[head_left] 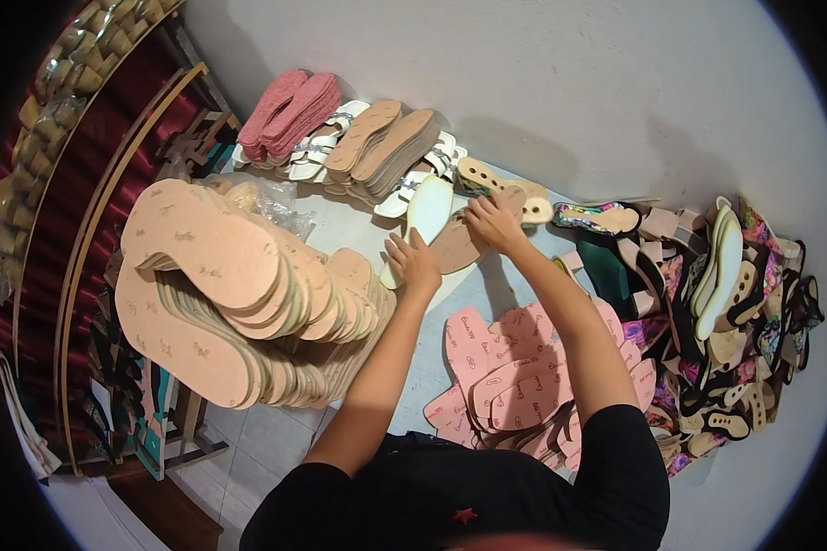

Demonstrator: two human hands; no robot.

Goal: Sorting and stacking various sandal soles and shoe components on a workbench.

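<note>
Fingers spread, my left hand [415,264] lies on the lower part of a pale cream insole [430,207] on the table. To its right, my right hand [496,226] rests over a brown insole [458,242], its fingers apart on the surface; its thumb is hard to make out. The brown insole lies slantwise, its upper end near a tan sole with round holes [482,174]. A tall pile of beige insole boards [202,248] stands left of my left hand. Pink printed insoles [515,376] are spread below my right forearm.
Along the wall sit pink insole stacks [289,110], brown insole stacks [386,147] and white strappy sandals [312,156]. A heap of floral and black sandal parts [726,321] fills the right side. A wooden rack [110,202] with a red curtain stands at left.
</note>
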